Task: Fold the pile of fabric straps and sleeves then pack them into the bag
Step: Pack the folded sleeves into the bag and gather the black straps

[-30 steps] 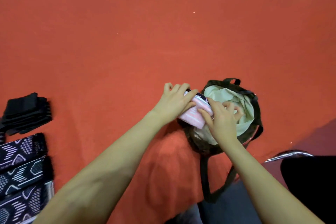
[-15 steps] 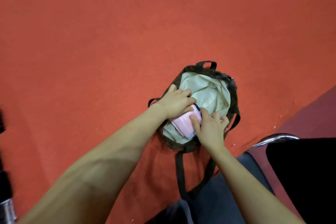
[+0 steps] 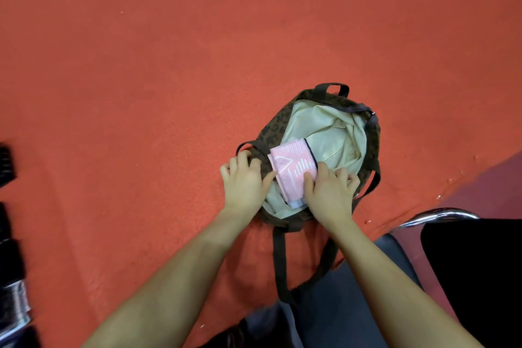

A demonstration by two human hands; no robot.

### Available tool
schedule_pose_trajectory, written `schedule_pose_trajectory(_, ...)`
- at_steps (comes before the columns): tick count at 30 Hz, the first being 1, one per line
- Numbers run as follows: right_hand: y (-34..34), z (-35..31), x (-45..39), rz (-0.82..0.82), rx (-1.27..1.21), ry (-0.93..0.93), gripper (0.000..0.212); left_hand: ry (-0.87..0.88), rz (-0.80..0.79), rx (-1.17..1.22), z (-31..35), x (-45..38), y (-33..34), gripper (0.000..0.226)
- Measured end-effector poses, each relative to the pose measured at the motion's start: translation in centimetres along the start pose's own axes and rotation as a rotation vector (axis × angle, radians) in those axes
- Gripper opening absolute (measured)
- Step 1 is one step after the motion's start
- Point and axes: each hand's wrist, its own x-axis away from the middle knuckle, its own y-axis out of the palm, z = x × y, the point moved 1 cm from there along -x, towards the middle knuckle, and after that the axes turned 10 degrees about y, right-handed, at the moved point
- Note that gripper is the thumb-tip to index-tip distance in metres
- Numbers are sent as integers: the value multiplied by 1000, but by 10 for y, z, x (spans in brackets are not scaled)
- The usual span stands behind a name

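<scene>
Half a second before, our left hand had lain on top of the pink folded sleeve; it had since slid off to the bag's left rim, fingers loosely spread and resting on the dark patterned cloth, gripping nothing. That uncovered the sleeve's white line pattern and dark edge. The sleeve lay inside the bag, on the pale lining at the near-left side of the open mouth. Our right hand was at the sleeve's right edge, thumb against the pink cloth and fingers curled down toward the lining; we could not tell whether they pinched the sleeve or only pressed beside it. The bag sat on the red cloth, one long handle trailing toward us.

At the left edge the dark folded pieces were blurred and cut off, too smeared to count. A chrome bar showed at the right.
</scene>
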Motion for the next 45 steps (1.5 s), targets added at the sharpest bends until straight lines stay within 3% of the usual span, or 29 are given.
schedule_pose_trajectory(4,2,-5,-11,-104,-12,9,57,98,3,-94,-6,4,4,40)
schedule_pose_trajectory(6,5,-13,-21,-208,17,2,75,97,-35,-158,-4,0,2,36)
schedule_pose_trajectory(9,12,-19,-31,-224,6,-25,85,54,-71,-241,-9,-9,6,33)
schedule_pose_trajectory(14,19,-15,-28,-193,-11,-16,79,37,-177,-236,-8,-7,4,61)
schedule_pose_trajectory(16,19,-16,-25,-186,-15,-14,78,32,-158,-252,-8,-7,6,55)
schedule_pose_trajectory(20,19,-21,-20,-197,-66,-3,78,58,28,-203,-22,-6,15,23)
schedule_pose_trajectory(24,24,-32,-14,-221,-72,5,79,-83,152,43,-36,5,15,36)
schedule_pose_trajectory(29,33,-58,-7,-260,-97,33,81,-246,216,261,-57,11,8,34)
schedule_pose_trajectory(35,32,-96,9,-273,-114,21,83,-299,288,279,-83,23,-17,38)
schedule_pose_trajectory(41,29,-154,36,-337,-210,-2,68,-392,349,254,-127,50,-47,28)
schedule_pose_trajectory(45,31,-166,51,-295,-196,44,53,-402,261,214,-140,58,-57,28)
